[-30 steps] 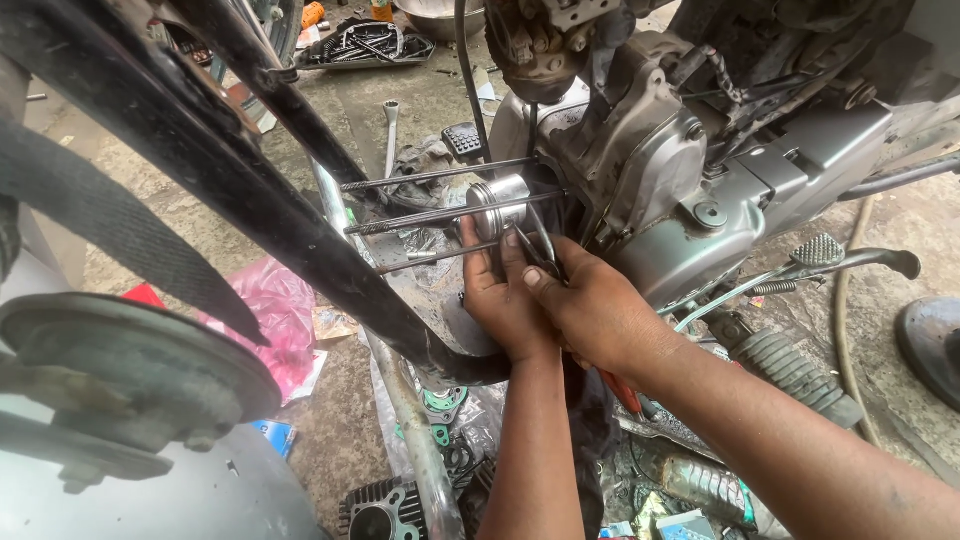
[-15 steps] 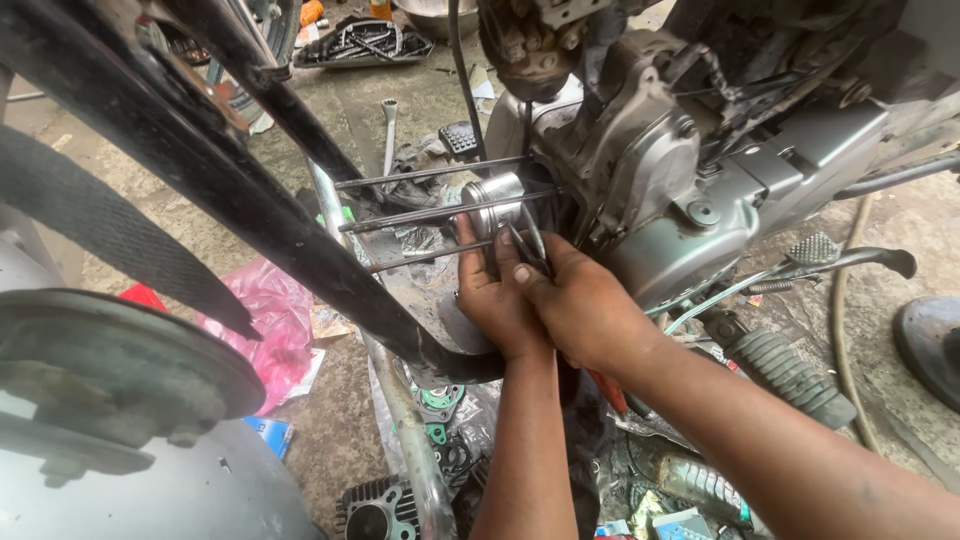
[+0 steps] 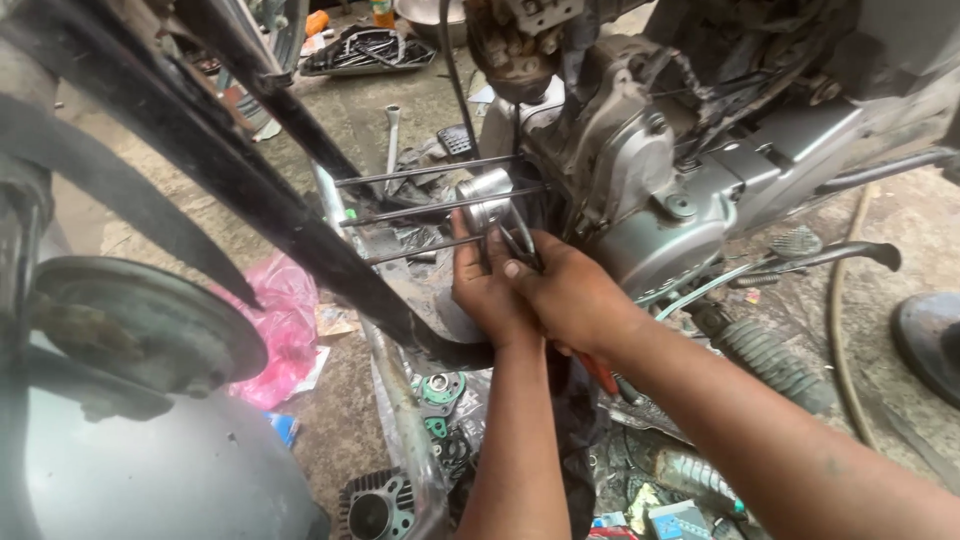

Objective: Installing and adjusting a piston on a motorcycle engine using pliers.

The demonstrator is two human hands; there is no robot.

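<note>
Far to the left of the hands, a round grey drum-shaped hub [image 3: 140,325] sits above a pale grey curved body panel [image 3: 150,470], with a crumpled pink plastic bag [image 3: 285,325] lying on the concrete floor [image 3: 150,225] between them and the hands. A dark frame tube [image 3: 200,165] slants from upper left down toward the wrists. Just left of the fingers, three long thin metal studs [image 3: 420,212] project leftward from the engine, roughly parallel and slightly splayed. The left hand [image 3: 490,285] is pressed against the silver piston [image 3: 487,195], which sits among the studs just above both hands; its fingers are curled at the piston's lower edge. The right hand [image 3: 575,295] lies touching the left, closed on a pair of thin pliers [image 3: 522,243] whose tips point up to the piston's side; a red handle end [image 3: 600,375] shows below the wrist. Below the forearms, a finned cylinder block [image 3: 375,505] and green gaskets [image 3: 438,395] lie on the floor. Right of the hands stands the grey engine crankcase [image 3: 680,215], then a black foot lever [image 3: 830,255], and, below it, a ribbed black rubber boot [image 3: 770,360].
</note>
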